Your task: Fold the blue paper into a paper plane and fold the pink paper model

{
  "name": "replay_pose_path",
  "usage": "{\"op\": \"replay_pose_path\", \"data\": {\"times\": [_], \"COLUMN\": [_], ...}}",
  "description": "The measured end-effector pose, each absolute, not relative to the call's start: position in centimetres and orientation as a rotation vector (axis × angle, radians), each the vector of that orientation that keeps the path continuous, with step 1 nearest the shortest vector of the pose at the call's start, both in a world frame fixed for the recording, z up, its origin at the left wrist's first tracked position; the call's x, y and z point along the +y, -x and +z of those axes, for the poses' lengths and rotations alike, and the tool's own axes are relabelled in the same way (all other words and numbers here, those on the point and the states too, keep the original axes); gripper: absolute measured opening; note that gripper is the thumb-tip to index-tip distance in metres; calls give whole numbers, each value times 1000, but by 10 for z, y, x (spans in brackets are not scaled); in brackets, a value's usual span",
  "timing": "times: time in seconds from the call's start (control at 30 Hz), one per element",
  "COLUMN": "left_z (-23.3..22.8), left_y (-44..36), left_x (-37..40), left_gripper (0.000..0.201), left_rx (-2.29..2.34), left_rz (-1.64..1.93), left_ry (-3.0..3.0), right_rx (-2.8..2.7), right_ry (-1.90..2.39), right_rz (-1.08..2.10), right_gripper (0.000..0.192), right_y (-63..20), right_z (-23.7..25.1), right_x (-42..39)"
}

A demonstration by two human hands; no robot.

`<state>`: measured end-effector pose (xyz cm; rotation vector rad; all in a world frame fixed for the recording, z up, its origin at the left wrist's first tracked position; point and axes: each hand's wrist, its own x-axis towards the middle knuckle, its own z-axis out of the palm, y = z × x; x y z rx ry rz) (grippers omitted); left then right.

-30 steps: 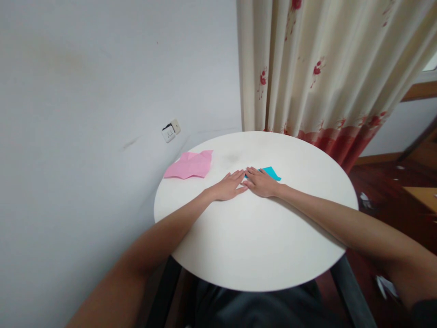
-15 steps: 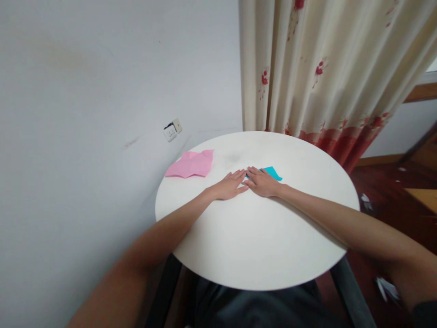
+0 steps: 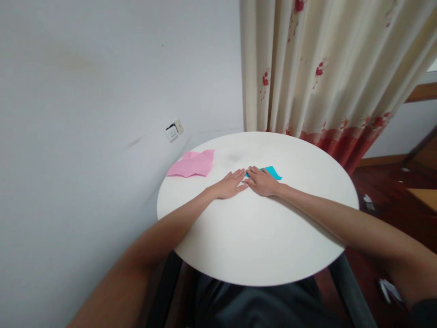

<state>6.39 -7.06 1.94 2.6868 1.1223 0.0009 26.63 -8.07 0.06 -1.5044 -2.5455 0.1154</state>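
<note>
Table (image 3: pixel 259 237): round, white, set against a grey wall, dark legs below.

Left hand (image 3: pixel 229 186): flat, palm down on the table, fingers stretched and together, pointing toward the right hand. Grasping nothing. Fingertips just beside the near corner of the blue paper; contact with it not clear.

Right hand (image 3: pixel 262 182): flat, palm down, fingers spread slightly, lying over the near part of the blue paper and pressing it to the table. Nothing gripped. Fingertips meeting those of the left hand.

Blue paper (image 3: pixel 272 172): folded piece, flat on the table near its middle, mostly hidden under the right hand; a pointed edge showing beyond the fingers on the far side.

Pink paper (image 3: pixel 193 164): creased sheet, flat on the table's left far edge, well apart from both hands.

Socket (image 3: pixel 174 131): on the wall, behind the pink paper.

Curtain (image 3: pixel 327 68): cream with red flowers, red band at the hem, hanging behind the table.
</note>
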Motion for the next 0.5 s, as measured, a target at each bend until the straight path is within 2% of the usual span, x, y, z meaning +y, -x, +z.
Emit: {"op": "replay_pose_path", "data": {"times": [0.5], "left_z": [6], "left_y": [-65], "left_x": [-62], "left_gripper": [58], "left_rx": [1175], "left_rz": [127], "left_ry": [-2758], "right_rx": [-2531], "right_ry": [1492], "right_rz": [137], "right_gripper": [62], "right_y": [-267], "right_z": [0], "right_x": [-80]}}
